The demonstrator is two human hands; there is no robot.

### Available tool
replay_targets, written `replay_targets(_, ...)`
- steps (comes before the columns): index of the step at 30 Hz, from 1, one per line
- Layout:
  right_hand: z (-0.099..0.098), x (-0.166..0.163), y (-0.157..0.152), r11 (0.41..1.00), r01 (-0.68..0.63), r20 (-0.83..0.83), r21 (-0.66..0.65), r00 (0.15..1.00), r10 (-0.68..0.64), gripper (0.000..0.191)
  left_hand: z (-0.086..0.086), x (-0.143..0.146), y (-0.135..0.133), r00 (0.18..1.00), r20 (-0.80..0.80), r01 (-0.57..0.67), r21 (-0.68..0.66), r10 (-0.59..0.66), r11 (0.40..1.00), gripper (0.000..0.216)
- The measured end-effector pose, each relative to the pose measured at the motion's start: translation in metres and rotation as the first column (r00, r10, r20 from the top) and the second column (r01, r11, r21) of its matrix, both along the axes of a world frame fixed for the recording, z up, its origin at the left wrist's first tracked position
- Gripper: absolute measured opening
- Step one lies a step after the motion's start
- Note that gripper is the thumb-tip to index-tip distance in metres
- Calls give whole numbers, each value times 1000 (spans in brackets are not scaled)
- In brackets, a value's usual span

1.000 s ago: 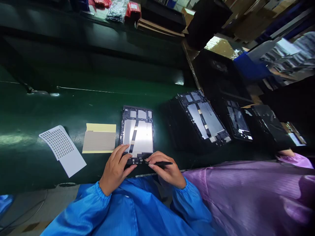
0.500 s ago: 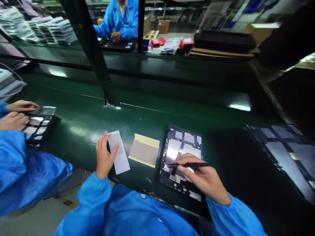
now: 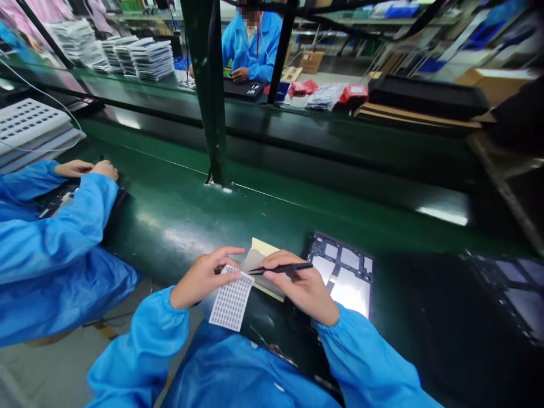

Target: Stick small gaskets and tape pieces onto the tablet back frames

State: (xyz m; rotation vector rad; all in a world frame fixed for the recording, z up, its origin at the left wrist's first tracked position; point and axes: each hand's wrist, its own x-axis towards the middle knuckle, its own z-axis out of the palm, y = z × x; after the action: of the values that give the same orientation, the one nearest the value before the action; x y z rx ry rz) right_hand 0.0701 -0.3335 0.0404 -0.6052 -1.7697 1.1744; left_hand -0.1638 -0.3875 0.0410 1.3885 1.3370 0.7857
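Note:
A white sheet of small dark-printed stickers (image 3: 232, 301) is pinched by its top edge in my left hand (image 3: 207, 277). My right hand (image 3: 302, 286) grips black tweezers (image 3: 280, 268), whose tips point left and are close to the sheet's upper right corner. Whether the tips touch a sticker is too small to tell. Beneath my right hand lies a grey card with yellow edges (image 3: 264, 247), partly covered. To the right, a black-framed device panel with silver plates (image 3: 351, 286) lies on the green bench, its lower part hidden by my arm.
Farther right lies another similar panel (image 3: 525, 283) on a dark surface. At the left, a co-worker's hands (image 3: 91, 168) are over a dark panel, near a white stack (image 3: 32, 127). A green post (image 3: 208, 102) rises from the bench (image 3: 178, 209). Another person (image 3: 255, 42) works opposite.
My right hand has moved left from the panel with the tweezers to the sticker sheet. My left hand has lifted and turned the sheet and brought it right. The view has shifted left.

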Motion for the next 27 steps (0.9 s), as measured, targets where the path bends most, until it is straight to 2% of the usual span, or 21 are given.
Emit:
replay_targets(2,1,0,-2,1000,-16,7,0,1000,16,14,5,6,-2,997,-38,62,27,-61,998,46)
replay_targets(6,1,5,-4,999,-30,27,13,999,30,14,5,13,-1,991,-88,104,77,-97,992,45)
replay_targets(10,-1,7,-5,1000,-23,52,19,998,22,11,3,17,-1,986,-133,121,134,-103,984,43)
replay_targets(15,5,9,-9,999,-41,65,22,997,39,9,4,24,-2,981,-155,137,143,-114,980,43)
replay_targets(18,10,23,-18,1000,20,4,-6,1000,-20,11,-3,12,5,983,-166,106,142,-82,984,41)
replay_targets(20,9,40,-30,989,137,-38,-58,990,-139,9,-11,-6,14,979,-202,34,145,-4,989,43)
replay_targets(22,2,63,-45,950,286,-32,-124,956,-291,5,-20,-25,22,942,-303,-77,214,142,974,49)
replay_targets(23,-3,75,-54,920,360,-15,-157,930,-367,3,-24,-31,24,894,-373,-136,304,249,943,52)
replay_targets(25,-18,97,-75,841,495,31,-219,865,-502,2,-27,-31,22,764,-460,-184,518,453,835,57)
replay_targets(26,-27,107,-85,795,553,51,-249,827,-560,3,-27,-23,17,724,-468,-166,594,506,787,55)
replay_targets(27,-35,116,-96,750,601,68,-277,790,-609,4,-25,-11,9,723,-455,-134,645,520,752,50)
